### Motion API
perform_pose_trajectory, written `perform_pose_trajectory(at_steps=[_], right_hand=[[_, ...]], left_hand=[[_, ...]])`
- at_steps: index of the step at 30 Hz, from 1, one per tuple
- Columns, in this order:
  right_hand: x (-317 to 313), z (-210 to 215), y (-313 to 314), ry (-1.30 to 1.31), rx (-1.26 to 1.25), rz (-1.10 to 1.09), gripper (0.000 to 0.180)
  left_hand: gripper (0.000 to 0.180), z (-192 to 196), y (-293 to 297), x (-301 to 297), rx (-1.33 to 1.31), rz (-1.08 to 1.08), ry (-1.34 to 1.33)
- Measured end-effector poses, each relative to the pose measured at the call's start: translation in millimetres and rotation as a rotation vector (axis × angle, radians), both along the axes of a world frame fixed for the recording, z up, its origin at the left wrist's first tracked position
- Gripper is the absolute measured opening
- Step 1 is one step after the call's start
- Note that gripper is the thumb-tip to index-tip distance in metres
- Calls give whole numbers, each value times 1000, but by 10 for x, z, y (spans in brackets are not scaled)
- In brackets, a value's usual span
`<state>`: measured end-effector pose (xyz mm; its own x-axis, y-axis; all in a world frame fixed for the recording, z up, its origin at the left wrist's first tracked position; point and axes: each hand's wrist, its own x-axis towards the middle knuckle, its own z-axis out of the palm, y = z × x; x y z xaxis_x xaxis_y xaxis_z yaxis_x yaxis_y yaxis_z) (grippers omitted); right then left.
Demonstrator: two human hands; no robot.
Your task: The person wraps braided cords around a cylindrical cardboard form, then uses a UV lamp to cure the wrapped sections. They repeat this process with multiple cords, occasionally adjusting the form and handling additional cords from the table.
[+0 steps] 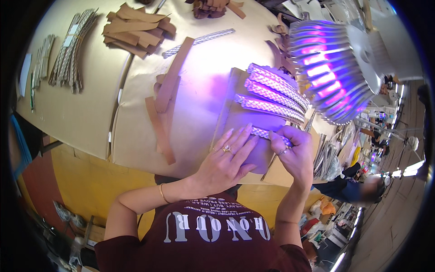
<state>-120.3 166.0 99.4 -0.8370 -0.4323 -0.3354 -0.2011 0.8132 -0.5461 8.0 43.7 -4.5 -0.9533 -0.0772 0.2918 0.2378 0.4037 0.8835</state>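
Observation:
A flat brown board (pixel 236 119) lies near the table's front edge under purple light. Across its upper part, several braided strips (pixel 267 106) are laid side by side. Lower down is another braided strip (pixel 260 132), apart from them. My right hand (pixel 293 147) pinches this strip near its right end, thumb on top and fingers curled. With fingers stretched out, my left hand (pixel 230 157) rests on the board, its fingertips touching the strip's left end. Whatever lies beneath my left palm is hidden.
A ribbed lamp (pixel 324 68) glows purple close above the board's right side. Brown flat strips (pixel 168 97) lie left of the board, with a loose braided strip (pixel 199 43) beyond. A brown strip pile (pixel 136 29) and braided bundles (pixel 72 54) sit far left.

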Motion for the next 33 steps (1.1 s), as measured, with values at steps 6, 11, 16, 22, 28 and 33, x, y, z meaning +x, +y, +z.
perform_pose_trajectory(at_steps=[6,11,16,22,28,33], right_hand=[[-52,-6,164,-7,-80,-16,24],[-75,31,326,-88,-86,-100,26],[-98,-69,386,-39,-158,-44,23],[-152,-201,450,-38,-219,-20,34],[-179,-255,562,-102,-36,-122,48],[-114,-271,516,-122,-118,-192,49]], left_hand=[[68,14,-10,-15,-67,1,-20],[67,43,-27,-34,-129,-18,-18],[68,72,-35,-49,-177,-22,-19],[73,157,-50,-88,-274,-30,-25],[74,216,-18,-126,-488,-9,-21],[71,270,-5,-148,-502,15,-45]])
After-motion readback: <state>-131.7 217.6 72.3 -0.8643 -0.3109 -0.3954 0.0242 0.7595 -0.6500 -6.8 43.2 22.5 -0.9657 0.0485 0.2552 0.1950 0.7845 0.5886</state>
